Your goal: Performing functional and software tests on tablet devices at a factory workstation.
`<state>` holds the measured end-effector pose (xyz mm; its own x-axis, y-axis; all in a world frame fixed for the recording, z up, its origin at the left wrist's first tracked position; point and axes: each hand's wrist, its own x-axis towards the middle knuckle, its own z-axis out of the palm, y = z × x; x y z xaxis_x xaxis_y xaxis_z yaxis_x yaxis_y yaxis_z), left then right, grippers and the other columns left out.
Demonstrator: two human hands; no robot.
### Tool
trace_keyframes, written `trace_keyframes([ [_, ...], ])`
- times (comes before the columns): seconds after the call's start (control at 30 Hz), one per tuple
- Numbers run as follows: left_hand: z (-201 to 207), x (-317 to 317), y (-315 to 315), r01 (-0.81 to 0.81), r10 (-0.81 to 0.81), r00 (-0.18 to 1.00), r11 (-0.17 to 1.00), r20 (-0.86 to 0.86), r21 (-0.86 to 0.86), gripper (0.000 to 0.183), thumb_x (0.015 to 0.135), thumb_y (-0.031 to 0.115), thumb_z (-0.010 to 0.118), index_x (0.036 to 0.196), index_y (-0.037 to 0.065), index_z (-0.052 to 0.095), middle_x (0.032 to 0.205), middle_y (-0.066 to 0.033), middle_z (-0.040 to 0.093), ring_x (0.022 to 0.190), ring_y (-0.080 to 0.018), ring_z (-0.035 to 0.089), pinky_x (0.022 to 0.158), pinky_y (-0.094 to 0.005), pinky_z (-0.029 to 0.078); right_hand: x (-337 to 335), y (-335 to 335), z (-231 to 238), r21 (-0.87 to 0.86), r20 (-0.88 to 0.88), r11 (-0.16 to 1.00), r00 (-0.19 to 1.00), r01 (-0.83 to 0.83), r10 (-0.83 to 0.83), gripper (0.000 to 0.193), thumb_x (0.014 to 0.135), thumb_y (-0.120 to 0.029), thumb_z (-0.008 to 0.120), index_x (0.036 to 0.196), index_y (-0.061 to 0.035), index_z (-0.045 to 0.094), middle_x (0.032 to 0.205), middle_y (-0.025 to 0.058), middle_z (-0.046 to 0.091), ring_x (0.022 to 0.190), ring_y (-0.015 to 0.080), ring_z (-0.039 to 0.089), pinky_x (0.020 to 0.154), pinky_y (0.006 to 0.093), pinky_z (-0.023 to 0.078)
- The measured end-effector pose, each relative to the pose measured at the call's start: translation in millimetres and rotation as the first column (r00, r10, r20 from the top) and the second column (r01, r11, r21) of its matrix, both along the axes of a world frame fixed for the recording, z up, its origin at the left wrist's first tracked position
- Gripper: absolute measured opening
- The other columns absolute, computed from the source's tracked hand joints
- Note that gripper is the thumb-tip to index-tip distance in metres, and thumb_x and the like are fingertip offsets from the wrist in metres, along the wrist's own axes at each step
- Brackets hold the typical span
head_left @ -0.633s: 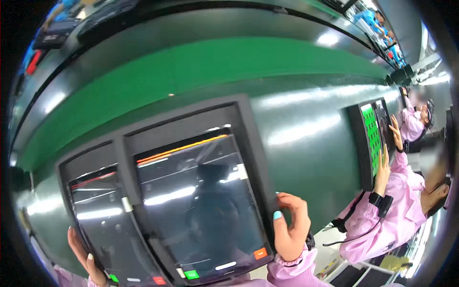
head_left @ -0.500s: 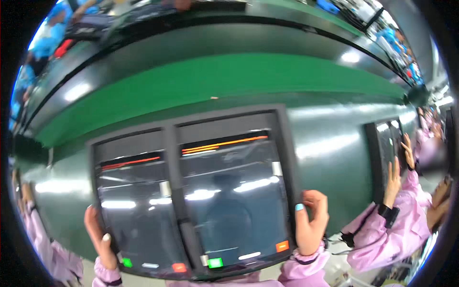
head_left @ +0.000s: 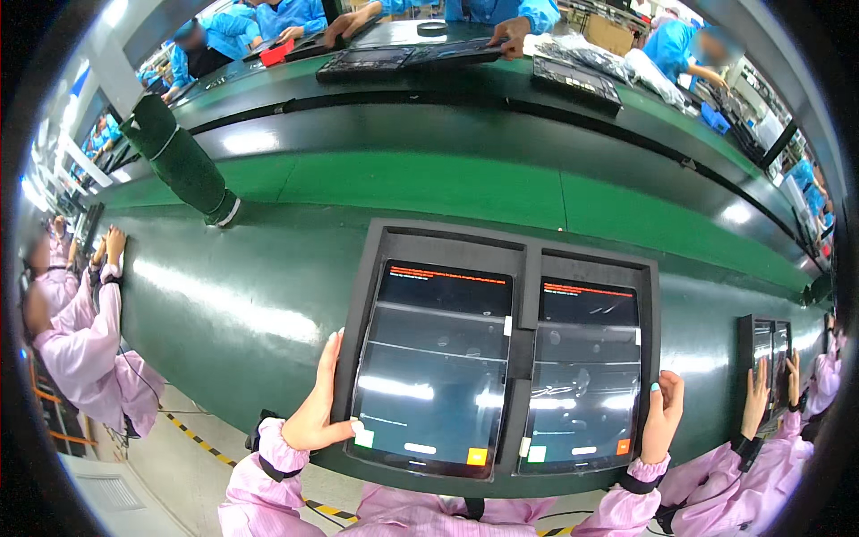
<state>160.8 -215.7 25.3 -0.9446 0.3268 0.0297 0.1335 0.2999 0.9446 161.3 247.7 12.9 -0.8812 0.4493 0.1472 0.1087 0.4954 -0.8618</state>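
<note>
On the green bench lies a black two-bay tray (head_left: 528,340) holding two tablets side by side. Both the left tablet (head_left: 429,358) and the right tablet (head_left: 586,358) have lit, dark screens with red lines at the top and coloured squares in the lower corners. My left hand (head_left: 309,416) is open, fingers stretched along the tray's left side. Its thumb reaches over the frame to the left tablet's green square. At the tray's right edge rests my right hand (head_left: 662,416), open with loosely bent fingers, its thumb beside the right tablet. Some of its fingertips are hidden.
A dark green wrapped post (head_left: 179,161) rises at the back left. Co-workers in pink sit on both sides; the right one has another black tray (head_left: 761,353). Across a raised ledge (head_left: 429,179), people in blue handle dark panels (head_left: 412,58).
My view has swung left, so the tray appears further right. My left thumb has come onto the left tablet's green square. My right hand stays by the tray's right edge.
</note>
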Motion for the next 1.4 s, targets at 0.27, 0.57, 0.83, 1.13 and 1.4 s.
trace_keyframes([
  [0.27, 1, -1, -4, 0.100, -0.110, 0.993, 0.979, -0.051, -0.180, 0.109, 0.061, 0.014, 0.067, 0.138, -0.003, -0.008, 0.145, -0.0241, -0.001, 0.136, -0.0360, 0.000, 0.109, -0.0403, 0.005, 1, 2, -2, 0.025, 0.007, 1.000, 1.000, 0.014, -0.014, 0.028, 0.081, 0.002, 0.044, 0.108, 0.0024, 0.050, 0.097, 0.0120, 0.056, 0.090, 0.0177, 0.053, 0.083, 0.0288, 0.041],
  [0.57, -19, -3, -2, -0.024, 0.018, 0.998, 0.994, -0.061, -0.105, 0.100, 0.070, 0.023, 0.062, 0.139, -0.002, -0.006, 0.144, -0.0179, 0.007, 0.133, -0.0277, 0.014, 0.108, -0.0358, 0.009, 29, -36, 39, 0.236, -0.208, 0.954, 0.950, -0.184, 0.234, 0.013, 0.076, 0.000, 0.046, 0.084, 0.0015, 0.057, 0.086, 0.0135, 0.060, 0.083, 0.0245, 0.056, 0.079, 0.0332, 0.043],
  [0.83, -20, -2, -1, -0.051, 0.050, 0.996, 0.999, -0.074, -0.007, 0.092, 0.065, 0.012, 0.058, 0.138, -0.005, 0.004, 0.142, -0.0218, 0.010, 0.134, -0.0337, 0.008, 0.109, -0.0394, 0.008, 50, -93, 44, 0.420, -0.050, 0.682, 0.735, -0.599, 0.676, 0.013, 0.065, 0.002, 0.056, 0.076, -0.0046, 0.062, 0.084, 0.0060, 0.067, 0.085, 0.0262, 0.055, 0.077, 0.0348, 0.044],
  [1.13, -13, -5, 2, -0.052, 0.048, 0.994, 0.998, -0.101, -0.028, 0.091, 0.064, 0.010, 0.058, 0.138, -0.003, 0.008, 0.140, -0.0218, 0.013, 0.133, -0.0346, 0.012, 0.109, -0.0396, 0.010, 53, -99, 37, 0.464, -0.071, 0.648, 0.704, -0.604, 0.706, 0.013, 0.062, -0.002, 0.059, 0.074, -0.0058, 0.063, 0.083, 0.0054, 0.068, 0.089, 0.0276, 0.055, 0.079, 0.0359, 0.042],
  [1.4, -17, -2, -4, -0.043, 0.038, 0.992, 0.998, -0.121, -0.035, 0.093, 0.062, 0.014, 0.060, 0.138, -0.001, 0.008, 0.141, -0.0218, 0.014, 0.133, -0.0354, 0.011, 0.108, -0.0404, 0.010, 57, -96, 38, 0.501, -0.029, 0.621, 0.706, -0.603, 0.708, 0.013, 0.063, -0.003, 0.058, 0.075, -0.0050, 0.061, 0.082, 0.0058, 0.068, 0.089, 0.0279, 0.054, 0.082, 0.0376, 0.040],
])
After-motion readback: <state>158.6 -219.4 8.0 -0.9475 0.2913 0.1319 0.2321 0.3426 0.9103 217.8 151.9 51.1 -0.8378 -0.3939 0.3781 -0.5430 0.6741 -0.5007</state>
